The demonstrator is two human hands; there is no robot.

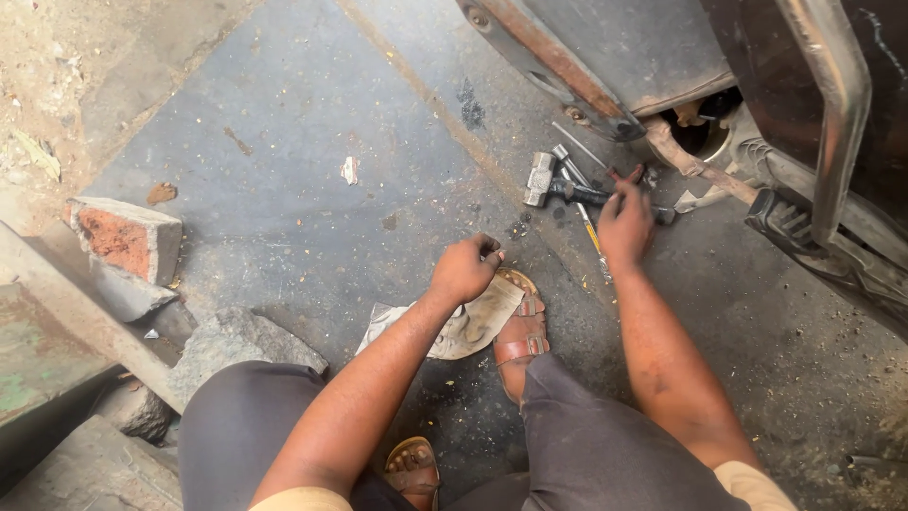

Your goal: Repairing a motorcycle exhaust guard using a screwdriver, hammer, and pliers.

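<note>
steel tools (577, 189) lie handy upper centre, right hand (624, 225) curling loosely onto them, grip unclear, left hand (465, 269) fisted, contents hidden.

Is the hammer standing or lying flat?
Lying flat: the hammer rests on its side on the floor, right hand at its handle.

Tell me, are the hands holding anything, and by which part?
The left hand is a closed fist; anything inside is hidden. The right hand reaches among the tools on the ground; its grip cannot be told.
</note>
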